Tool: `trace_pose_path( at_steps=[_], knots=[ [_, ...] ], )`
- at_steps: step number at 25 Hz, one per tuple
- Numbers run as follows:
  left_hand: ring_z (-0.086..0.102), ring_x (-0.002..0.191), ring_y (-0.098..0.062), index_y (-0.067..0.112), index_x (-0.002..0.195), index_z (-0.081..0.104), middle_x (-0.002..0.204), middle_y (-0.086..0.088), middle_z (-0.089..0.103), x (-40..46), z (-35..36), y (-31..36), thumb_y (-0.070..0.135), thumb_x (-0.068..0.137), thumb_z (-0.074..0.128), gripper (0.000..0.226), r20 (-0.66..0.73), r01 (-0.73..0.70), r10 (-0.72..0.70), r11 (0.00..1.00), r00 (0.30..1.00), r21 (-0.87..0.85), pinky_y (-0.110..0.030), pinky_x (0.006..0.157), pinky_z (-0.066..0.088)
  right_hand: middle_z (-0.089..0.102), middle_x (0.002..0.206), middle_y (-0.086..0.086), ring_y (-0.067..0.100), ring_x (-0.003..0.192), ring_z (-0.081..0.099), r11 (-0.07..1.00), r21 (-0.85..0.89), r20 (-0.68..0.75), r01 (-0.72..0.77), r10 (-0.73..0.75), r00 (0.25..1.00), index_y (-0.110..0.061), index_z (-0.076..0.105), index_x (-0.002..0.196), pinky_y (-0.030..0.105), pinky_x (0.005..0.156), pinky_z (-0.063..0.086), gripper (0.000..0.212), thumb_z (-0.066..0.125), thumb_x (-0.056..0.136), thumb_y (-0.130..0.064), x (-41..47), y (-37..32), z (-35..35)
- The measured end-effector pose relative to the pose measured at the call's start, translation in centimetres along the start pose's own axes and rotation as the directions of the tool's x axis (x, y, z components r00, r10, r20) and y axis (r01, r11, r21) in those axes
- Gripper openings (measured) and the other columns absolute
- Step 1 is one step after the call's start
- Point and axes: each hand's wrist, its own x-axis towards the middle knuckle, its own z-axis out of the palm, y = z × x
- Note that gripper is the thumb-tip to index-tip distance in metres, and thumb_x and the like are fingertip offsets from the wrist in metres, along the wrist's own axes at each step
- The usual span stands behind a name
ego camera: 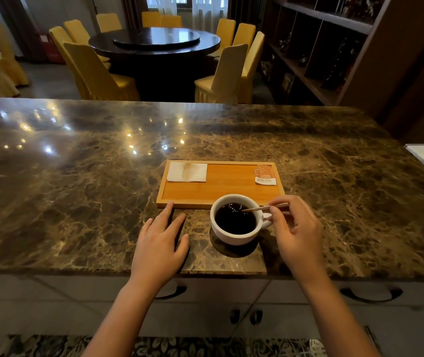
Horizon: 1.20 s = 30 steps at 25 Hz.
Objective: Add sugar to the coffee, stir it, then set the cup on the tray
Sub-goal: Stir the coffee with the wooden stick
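A thin wooden stirring stick (262,208) is pinched by the right hand (296,228) in the white ceramic cup of black coffee (236,219) — set on the marble counter (77,189), just before the wooden tray (221,185); the left hand (160,243) lies flat, fingers released.

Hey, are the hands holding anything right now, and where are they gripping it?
The right hand pinches a thin wooden stir stick by its outer end, the tip over the coffee. The left hand rests flat on the counter, holding nothing.

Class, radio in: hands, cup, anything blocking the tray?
Right hand stirring cup with stick. Left hand flat on counter. Cup off tray; tray middle clear.
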Motion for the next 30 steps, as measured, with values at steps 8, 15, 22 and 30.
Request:
trace_pose_path(
  at_steps=[8,15,22,30],
  knots=[
    [0.035,0.13,-0.024,0.017,0.129,0.05,0.148,-0.008,0.029,0.0,0.0,0.1,0.03,0.087,0.056,0.044,0.004,-0.003,0.003,1.0,1.0,-0.004,-0.043,0.106,0.02,0.059,0.074,-0.007,0.008,0.071,0.059,0.986,0.085,0.088,-0.141,0.134,0.987,-0.023,0.054,0.082,0.018,0.058,0.049,0.014,0.05,0.091,-0.013,0.0,-0.4,-0.3],
    [0.035,0.129,-0.023,0.017,0.129,0.05,0.148,-0.008,0.029,0.0,0.1,0.0,0.029,0.087,0.056,0.044,0.006,-0.002,0.002,1.0,1.0,0.001,-0.041,0.105,0.019,0.065,0.087,-0.003,0.001,0.085,0.06,0.99,0.1,0.032,-0.098,0.095,0.995,-0.015,0.063,0.092,0.01,0.069,0.048,0.01,0.058,0.088,-0.006,-0.4,-0.4,1.0],
    [0.037,0.128,-0.023,0.016,0.127,0.052,0.147,-0.009,0.031,0.0,-0.1,0.2,0.033,0.087,0.052,0.044,0.004,-0.002,0.002,1.0,1.0,-0.005,-0.042,0.105,0.02,0.052,0.082,0.0,0.004,0.074,0.051,0.996,-0.073,0.057,0.058,-0.054,0.997,-0.012,0.05,0.087,0.009,0.058,0.04,0.007,0.044,0.087,-0.007,-0.3,-0.6,0.5],
    [0.036,0.129,-0.022,0.016,0.127,0.052,0.147,-0.008,0.031,0.0,-0.3,0.4,0.036,0.085,0.047,0.047,0.008,0.009,-0.009,1.0,1.0,-0.01,-0.042,0.105,0.021,0.067,0.081,-0.002,0.013,0.077,0.069,0.913,0.337,0.125,-0.23,0.199,0.972,-0.02,0.061,0.085,0.023,0.063,0.057,0.014,0.055,0.09,-0.009,-0.2,0.0,0.7]
  ],
)
